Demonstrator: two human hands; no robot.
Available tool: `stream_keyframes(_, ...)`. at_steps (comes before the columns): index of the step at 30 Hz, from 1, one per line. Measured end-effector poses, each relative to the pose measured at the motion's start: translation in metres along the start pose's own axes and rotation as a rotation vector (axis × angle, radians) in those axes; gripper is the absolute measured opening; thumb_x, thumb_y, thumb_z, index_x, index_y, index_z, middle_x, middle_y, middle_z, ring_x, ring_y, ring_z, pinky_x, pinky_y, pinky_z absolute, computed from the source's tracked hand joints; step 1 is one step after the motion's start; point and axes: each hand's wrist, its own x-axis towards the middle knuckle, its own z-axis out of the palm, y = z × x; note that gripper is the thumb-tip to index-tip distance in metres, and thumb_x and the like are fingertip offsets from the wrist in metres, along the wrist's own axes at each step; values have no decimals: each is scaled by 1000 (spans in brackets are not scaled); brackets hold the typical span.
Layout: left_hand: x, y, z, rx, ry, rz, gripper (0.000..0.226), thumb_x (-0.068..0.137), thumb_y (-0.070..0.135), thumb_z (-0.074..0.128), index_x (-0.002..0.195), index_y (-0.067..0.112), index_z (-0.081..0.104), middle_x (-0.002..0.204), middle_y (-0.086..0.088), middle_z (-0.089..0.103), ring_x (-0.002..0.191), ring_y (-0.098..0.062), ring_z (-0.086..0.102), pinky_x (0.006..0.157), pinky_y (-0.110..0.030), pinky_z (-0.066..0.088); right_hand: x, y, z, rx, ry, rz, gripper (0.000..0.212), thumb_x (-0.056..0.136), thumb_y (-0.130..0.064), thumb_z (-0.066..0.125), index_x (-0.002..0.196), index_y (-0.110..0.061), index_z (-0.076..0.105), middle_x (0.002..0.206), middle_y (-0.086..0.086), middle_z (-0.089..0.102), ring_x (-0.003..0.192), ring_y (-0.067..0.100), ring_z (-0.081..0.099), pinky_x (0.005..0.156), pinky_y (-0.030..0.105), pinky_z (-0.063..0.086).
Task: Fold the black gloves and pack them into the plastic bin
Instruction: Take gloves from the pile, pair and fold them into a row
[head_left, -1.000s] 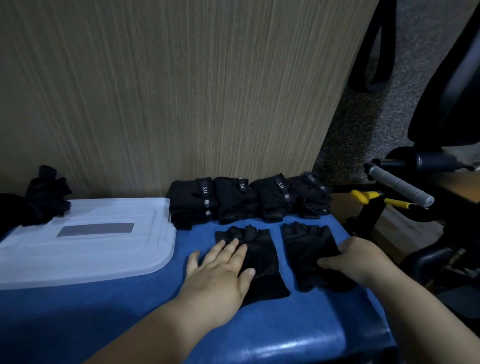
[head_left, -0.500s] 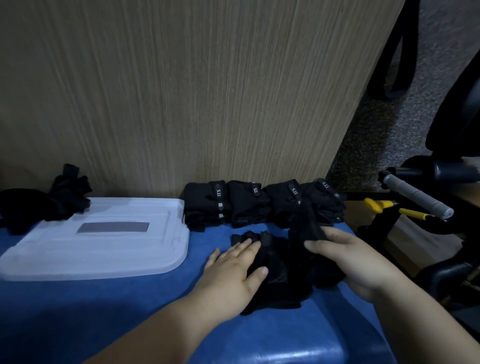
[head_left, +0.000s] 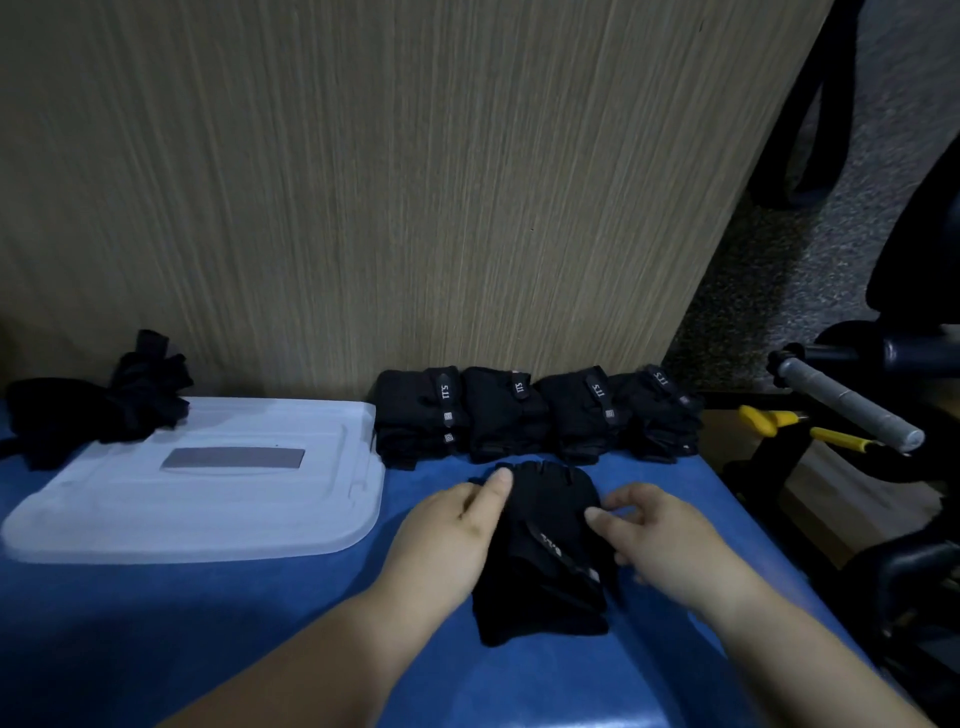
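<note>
Black gloves (head_left: 545, 571) lie stacked on the blue table (head_left: 260, 623) between both hands, long axis running away from the person, finger ends far; the left hand (head_left: 452, 530) rests fairly straight fingers on their left edge; the right hand (head_left: 670, 545) touches the right edge with curled fingertips, pinching or not I cannot tell; folded gloves (head_left: 519, 415) sit just beyond, so room lies nearward.

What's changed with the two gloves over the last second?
The right hand lifted the right-side glove and laid it leftward onto the other; the stacked gloves now lie with the left hand touching the opposite edge. Folded pairs, white lid and loose gloves stayed put.
</note>
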Motion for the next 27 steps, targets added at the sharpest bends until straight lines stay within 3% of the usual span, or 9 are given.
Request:
stream_keyframes(3, 2, -4, 5, 48, -33, -31, 38, 87, 59, 53, 90, 24, 67, 82, 10, 67, 79, -4, 61, 70, -21, 47, 0, -1, 3, 13, -16, 17, 40, 81, -52, 66, 111, -28, 54, 88, -2, 66, 80, 13, 63, 67, 26, 50)
stream_keyframes(5, 4, -6, 8, 23, -60, -42, 25, 84, 51, 62, 96, 30, 68, 89, 11, 70, 84, -4, 66, 79, -27, 54, -1, -4, 6, 123, -58, -4, 38, 83, -42, 70, 112, -27, 51, 84, 0, 70, 74, 12, 65, 62, 22, 48)
stream_keyframes(8, 2, -3, 10, -153, -79, -45, 5, 86, 30, 66, 91, 28, 67, 84, 9, 74, 79, -6, 70, 82, -32, 57, -3, -7, 12, 326, -44, -63, 34, 84, -25, 72, 112, -28, 53, 85, 7, 73, 72, 18, 70, 64, 30, 53)
stream_keyframes(13, -6, 8, 5, -469, -96, -58, 27, 83, 9, 70, 101, 17, 52, 86, 4, 75, 81, -16, 72, 78, -36, 58, -8, -16, 12, 570, -3, -216, 28, 89, -9, 65, 102, -33, 62, 94, 4, 71, 80, 22, 71, 68, 38, 58)
stream_keyframes(16, -9, 6, 2, -532, -48, -59, 41, 82, 20, 74, 106, 27, 42, 85, 5, 75, 75, -11, 71, 64, -26, 51, -10, -16, 13, 561, -43, -282, 30, 90, -5, 63, 105, -31, 62, 96, -3, 68, 65, 12, 66, 55, 22, 50)
stream_keyframes(18, -9, 3, 0, -499, -1, -36, 40, 84, 26, 70, 108, 34, 40, 86, 7, 74, 74, -9, 70, 64, -26, 50, -12, -16, 15, 565, -89, -291, 31, 90, -2, 62, 107, -28, 62, 102, -3, 67, 63, 10, 64, 54, 21, 50)
stream_keyframes(23, -11, 0, -2, -219, -19, 46, 32, 88, 14, 63, 100, 42, 52, 83, 3, 69, 63, -19, 65, 61, -27, 54, -8, -9, 18, 493, -140, -276, 40, 89, -5, 63, 99, -44, 64, 110, -16, 66, 87, 33, 69, 81, 51, 56)
stream_keyframes(25, -12, -3, -3, -122, -11, 65, 29, 89, 17, 63, 100, 43, 57, 73, -1, 62, 51, -9, 56, 50, -20, 46, -6, -6, 19, 490, -151, -274, 40, 89, -6, 64, 102, -44, 64, 112, -16, 65, 88, 34, 69, 80, 48, 57)
stream_keyframes(27, -13, -8, -2, 8, 4, 100, 30, 89, 21, 63, 108, 43, 57, 85, 10, 55, 51, 0, 50, 51, -8, 37, -8, -6, 20, 439, -161, -251, 38, 89, -7, 64, 108, -40, 62, 111, -13, 64, 83, 28, 70, 72, 35, 58)
